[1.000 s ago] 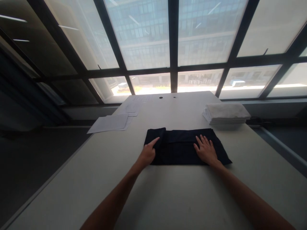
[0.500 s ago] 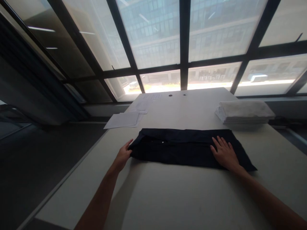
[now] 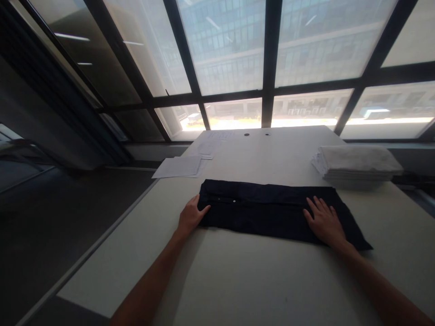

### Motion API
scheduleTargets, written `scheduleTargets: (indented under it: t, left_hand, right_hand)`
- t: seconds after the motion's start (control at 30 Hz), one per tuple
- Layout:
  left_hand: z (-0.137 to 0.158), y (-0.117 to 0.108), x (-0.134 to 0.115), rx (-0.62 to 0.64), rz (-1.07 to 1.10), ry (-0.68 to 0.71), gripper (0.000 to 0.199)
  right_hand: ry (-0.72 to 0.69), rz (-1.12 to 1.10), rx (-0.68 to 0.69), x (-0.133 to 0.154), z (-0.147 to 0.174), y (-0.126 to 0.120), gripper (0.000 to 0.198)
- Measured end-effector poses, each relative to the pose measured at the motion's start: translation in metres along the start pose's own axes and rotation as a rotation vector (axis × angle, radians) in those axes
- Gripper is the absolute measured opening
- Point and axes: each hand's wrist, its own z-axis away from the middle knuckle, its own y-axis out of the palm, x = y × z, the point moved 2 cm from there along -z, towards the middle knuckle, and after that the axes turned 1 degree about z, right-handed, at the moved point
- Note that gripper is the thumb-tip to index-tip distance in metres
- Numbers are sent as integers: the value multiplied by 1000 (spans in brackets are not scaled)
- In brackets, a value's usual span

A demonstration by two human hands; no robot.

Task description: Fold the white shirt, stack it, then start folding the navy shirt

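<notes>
A dark navy shirt [image 3: 258,210], folded into a long flat strip with a small pale button showing, lies across the white table. At its left end rests my left hand [image 3: 190,215], thumb spread onto the cloth and fingers along the edge; part of those fingers is hidden. My right hand [image 3: 326,222] lies flat on the right part of the shirt, palm down with fingers apart. The shirt's lower right corner sticks out past my right wrist.
Loose white paper sheets [image 3: 178,166] lie at the table's left edge. A stack of folded whitish cloth [image 3: 358,163] stands at the right. Tall windows with dark frames [image 3: 268,68] rise behind the white table [image 3: 238,276]. A dark curtain [image 3: 84,113] hangs at left.
My left hand held the raised left end of the shirt; that end now lies flatter, with the thumb spread on it. My right hand stays on the cloth. The view has shifted slightly.
</notes>
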Motion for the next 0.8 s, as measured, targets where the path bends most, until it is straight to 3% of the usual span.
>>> scheduleTargets:
  t: [0.07,0.27,0.4,0.53,0.6,0.7,0.73,0.8]
  left_hand:
    - [-2,-3,-7,20,-88,-18,62]
    - [-24,-7,-11,-31,-218,-83,31]
    - [-35,-14,23,-134,-108,-253,38]
    - [-34,-22,61,-149,-57,-389,34]
    - [-32,-27,65,-223,-84,-347,40]
    - [-27,-34,47,-397,-116,-163,42]
    - [-26,-34,37,-409,-93,-74,42]
    - [-25,-27,14,-310,-4,141,41]
  right_hand:
    - [-2,-1,0,0,0,-1,65]
    - [3,-10,1,0,0,0,64]
    - [6,-32,-4,0,1,0,63]
    - [7,-16,-4,-1,1,-1,64]
    - [8,-13,-7,-1,1,0,64]
    - [9,-23,-13,-3,1,1,64]
    - [8,-27,-15,-4,0,2,64]
    - [7,-31,-18,-4,0,2,63]
